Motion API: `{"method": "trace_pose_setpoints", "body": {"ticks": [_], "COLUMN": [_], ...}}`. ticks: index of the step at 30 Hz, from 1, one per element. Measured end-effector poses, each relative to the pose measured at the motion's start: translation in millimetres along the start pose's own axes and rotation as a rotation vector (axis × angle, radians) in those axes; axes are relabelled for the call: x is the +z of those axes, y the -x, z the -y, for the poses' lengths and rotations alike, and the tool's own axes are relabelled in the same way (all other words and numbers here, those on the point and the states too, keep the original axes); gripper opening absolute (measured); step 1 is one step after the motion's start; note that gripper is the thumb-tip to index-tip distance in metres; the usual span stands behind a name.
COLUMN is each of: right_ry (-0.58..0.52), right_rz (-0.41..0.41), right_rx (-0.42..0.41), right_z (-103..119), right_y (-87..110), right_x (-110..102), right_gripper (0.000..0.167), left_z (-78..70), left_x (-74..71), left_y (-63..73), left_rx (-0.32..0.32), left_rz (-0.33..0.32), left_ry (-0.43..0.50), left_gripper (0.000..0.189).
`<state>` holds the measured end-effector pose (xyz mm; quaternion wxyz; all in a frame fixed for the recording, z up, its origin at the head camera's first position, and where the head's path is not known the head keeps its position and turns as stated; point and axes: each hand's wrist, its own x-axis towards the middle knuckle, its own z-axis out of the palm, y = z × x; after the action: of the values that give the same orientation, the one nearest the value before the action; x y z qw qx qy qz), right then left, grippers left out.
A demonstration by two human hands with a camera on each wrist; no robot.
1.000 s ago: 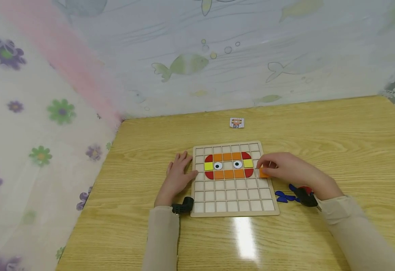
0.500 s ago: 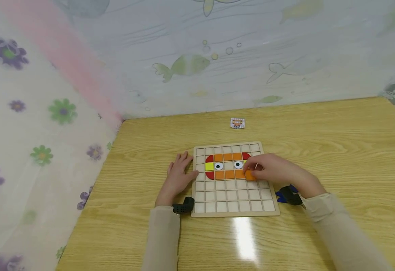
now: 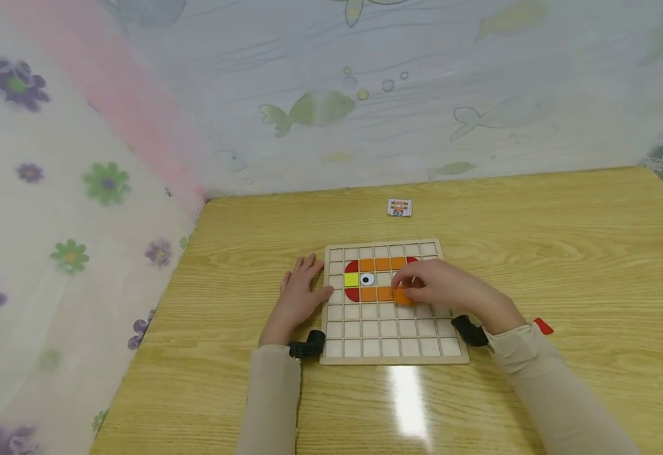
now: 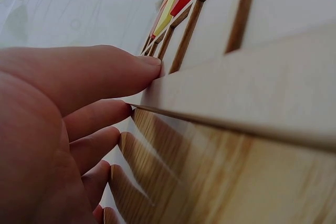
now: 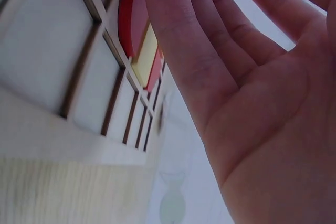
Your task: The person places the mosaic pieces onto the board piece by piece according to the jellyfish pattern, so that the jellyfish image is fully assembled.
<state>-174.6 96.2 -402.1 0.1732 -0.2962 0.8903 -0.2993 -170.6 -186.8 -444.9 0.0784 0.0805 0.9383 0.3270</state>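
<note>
1. Tile (image 3: 402, 297), orange, near the middle of the grid board (image 3: 394, 361), pinched in the right hand (image 3: 450, 283); cannot tell whether seated.
2. Looks light, stiff and smooth, probably sturdy; best held by opposite edges.
3. With loosely extended fingers, thumb on the board's left rim: left hand (image 3: 298, 297).
4. Beneath, wood-grain table (image 3: 593, 253), shiny on the near side; picture card (image 3: 399, 207) beyond the board's far rim.
5. Far off, fish-painted wall (image 3: 394, 133); at left, flowered wall (image 3: 69, 215).

The head view is bright and evenly lit, with one strong white glare on the table (image 3: 194, 392), near the board (image 3: 365, 361). Both wrist views are dimmer. In the left one, the wall (image 4: 79, 14) is blurred; in the other, the right hand (image 5: 278, 129) looks shaded and soft.
</note>
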Motion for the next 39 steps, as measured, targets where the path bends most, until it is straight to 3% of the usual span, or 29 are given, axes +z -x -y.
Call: {"method": "trace_pose_setpoints", "body": {"ticks": [13, 20, 31, 39], "right_ry": [0.027, 0.056, 0.136, 0.126], "right_rz": [-0.049, -0.061, -0.092, -0.104], "right_rx": [-0.012, 0.025, -0.034, -0.041], "right_z": [13, 18, 22, 20], "right_y": [-9.1, -9.4, -11.3, -11.7], "right_x": [17, 23, 28, 30], "right_gripper": [0.011, 0.006, 0.002, 0.006], "left_z": [-2.7, -4.1, -3.3, -3.6], "left_x": [-1.9, -2.1, -3.4, -2.0], "left_y": [-0.5, -0.3, 0.9, 1.0], "left_rx": [-0.007, -0.019, -0.010, -0.002], "left_rz": [0.002, 0.015, 0.012, 0.010], "left_ry": [-0.003, -0.013, 0.000, 0.003], "left_gripper": [0.057, 0.058, 0.058, 0.058]}}
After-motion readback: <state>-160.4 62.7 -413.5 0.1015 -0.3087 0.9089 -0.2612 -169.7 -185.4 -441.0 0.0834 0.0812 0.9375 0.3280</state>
